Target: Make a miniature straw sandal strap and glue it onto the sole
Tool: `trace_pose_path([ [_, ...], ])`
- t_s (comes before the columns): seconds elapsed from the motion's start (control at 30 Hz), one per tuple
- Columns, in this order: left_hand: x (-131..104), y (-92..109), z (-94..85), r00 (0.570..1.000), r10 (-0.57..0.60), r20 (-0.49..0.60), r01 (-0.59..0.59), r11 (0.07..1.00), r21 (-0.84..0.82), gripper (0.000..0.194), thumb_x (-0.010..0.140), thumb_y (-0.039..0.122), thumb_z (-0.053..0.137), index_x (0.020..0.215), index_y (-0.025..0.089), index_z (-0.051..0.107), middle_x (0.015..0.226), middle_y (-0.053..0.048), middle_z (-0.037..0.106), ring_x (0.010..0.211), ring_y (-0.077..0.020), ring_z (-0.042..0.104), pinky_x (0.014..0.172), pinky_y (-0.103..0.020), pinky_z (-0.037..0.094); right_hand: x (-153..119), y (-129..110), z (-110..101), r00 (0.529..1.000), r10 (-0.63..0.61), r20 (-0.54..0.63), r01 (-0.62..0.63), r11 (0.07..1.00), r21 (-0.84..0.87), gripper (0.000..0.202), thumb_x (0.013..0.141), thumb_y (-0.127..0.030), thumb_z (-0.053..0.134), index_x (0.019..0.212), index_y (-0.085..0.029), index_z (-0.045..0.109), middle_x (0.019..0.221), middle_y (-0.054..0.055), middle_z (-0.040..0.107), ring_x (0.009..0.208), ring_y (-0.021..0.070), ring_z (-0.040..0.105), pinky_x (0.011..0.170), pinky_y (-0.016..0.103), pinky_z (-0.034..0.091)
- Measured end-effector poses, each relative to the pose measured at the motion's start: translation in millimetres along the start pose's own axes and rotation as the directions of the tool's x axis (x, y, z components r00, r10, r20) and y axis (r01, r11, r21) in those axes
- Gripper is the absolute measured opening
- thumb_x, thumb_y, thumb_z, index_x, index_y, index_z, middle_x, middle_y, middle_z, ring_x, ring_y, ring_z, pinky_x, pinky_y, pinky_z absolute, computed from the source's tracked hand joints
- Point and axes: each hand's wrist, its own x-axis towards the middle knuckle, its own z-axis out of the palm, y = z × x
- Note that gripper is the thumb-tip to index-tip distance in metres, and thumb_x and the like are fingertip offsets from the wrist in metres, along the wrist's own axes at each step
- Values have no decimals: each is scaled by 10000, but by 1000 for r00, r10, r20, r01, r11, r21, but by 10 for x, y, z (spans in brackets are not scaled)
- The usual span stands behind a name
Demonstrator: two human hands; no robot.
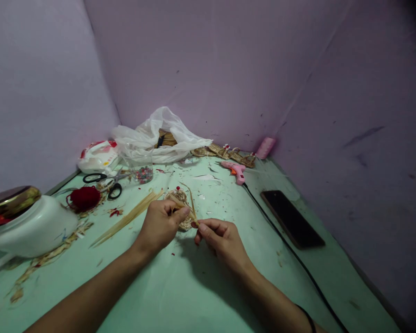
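My left hand (161, 224) is closed, pinching a pale dried-leaf strip (192, 213) between thumb and fingers. At the strip's lower right end, my right hand (222, 240) pinches it too. Just behind both hands lies a small woven straw piece (180, 198) with a red bead on its top edge; my left fingers cover part of it, and I cannot tell whether they touch it. A bundle of loose dried-leaf strips (130, 218) rests on the table, left of my left hand.
At left are a white pot (52, 226), red yarn (85, 199), scissors (115, 190) and a cup of beads (143, 173). A white plastic bag (173, 127) lies at the back. A pink glue gun (236, 170), its black cord (280, 236) and a phone (293, 219) are on the right.
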Motion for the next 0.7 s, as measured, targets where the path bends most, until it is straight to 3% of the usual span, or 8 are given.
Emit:
trace_pose_path([
  [0.23, 22, -26, 38, 997, -49, -56, 48, 999, -24, 214, 627, 295, 582, 497, 127, 607, 473, -10, 557, 476, -117, 479, 433, -214, 338, -4, 6, 12, 1000, 13, -20, -13, 1000, 12, 254, 605, -358, 645, 669, -112, 656, 452, -28, 542, 344, 29, 287, 375, 192, 222],
  [0.4, 50, 45, -141, 989, -129, 75, 131, 991, -22, 378, 697, 412, 526, 443, 134, 554, 382, 11, 472, 353, -86, 368, 370, -222, 272, 32, 30, -71, 1000, 8, -23, -8, 1000, -19, 192, 637, -311, 618, 671, -127, 661, 488, -15, 570, 427, 69, 429, 468, 207, 332],
  [0.47, -4, 120, -237, 996, 1, -90, 4, 998, 65, 404, 731, 414, 505, 435, 141, 538, 385, 12, 459, 368, -88, 376, 389, -224, 287, 36, 42, -103, 1000, 3, 4, -3, 993, -121, 171, 660, -279, 591, 665, -125, 666, 511, -1, 587, 471, 90, 472, 510, 223, 359],
  [0.5, -46, 154, -262, 969, 143, -204, -118, 984, 130, 361, 747, 374, 501, 475, 143, 555, 418, 9, 484, 405, -96, 412, 421, -222, 315, 29, 47, -112, 999, -9, 37, 16, 981, -196, 169, 674, -262, 573, 667, -126, 672, 524, 6, 596, 489, 100, 487, 525, 232, 367],
  [0.53, -93, 180, -267, 934, 287, -213, -251, 951, 181, 279, 755, 322, 506, 563, 142, 597, 505, -6, 551, 485, -112, 478, 485, -220, 361, 16, 48, -115, 996, -24, 85, 46, 962, -271, 173, 691, -247, 554, 683, -128, 680, 548, 14, 610, 512, 111, 502, 538, 239, 376],
  [0.6, -177, 193, -218, 886, 462, 31, -459, 867, 195, 172, 761, 230, 487, 758, 152, 640, 723, -38, 645, 673, -146, 561, 621, -230, 408, -16, 42, -112, 978, -73, 193, 143, 915, -378, 191, 724, -219, 519, 735, -143, 694, 607, 23, 637, 571, 133, 537, 570, 252, 395],
  [0.67, -215, 154, -127, 850, 386, 358, -469, 864, 182, 199, 772, 186, 440, 806, 164, 635, 754, -39, 649, 691, -149, 563, 628, -233, 401, -40, 23, -124, 957, -128, 259, 229, 883, -410, 209, 746, -211, 503, 800, -168, 700, 676, 23, 661, 641, 148, 565, 611, 257, 414],
  [0.7, -211, 121, -87, 841, 297, 452, -424, 881, 211, 213, 779, 185, 418, 763, 164, 630, 699, -31, 635, 640, -141, 549, 592, -229, 385, -43, 9, -144, 954, -137, 268, 245, 872, -423, 209, 746, -217, 513, 832, -180, 699, 706, 22, 669, 666, 152, 572, 623, 257, 418],
])
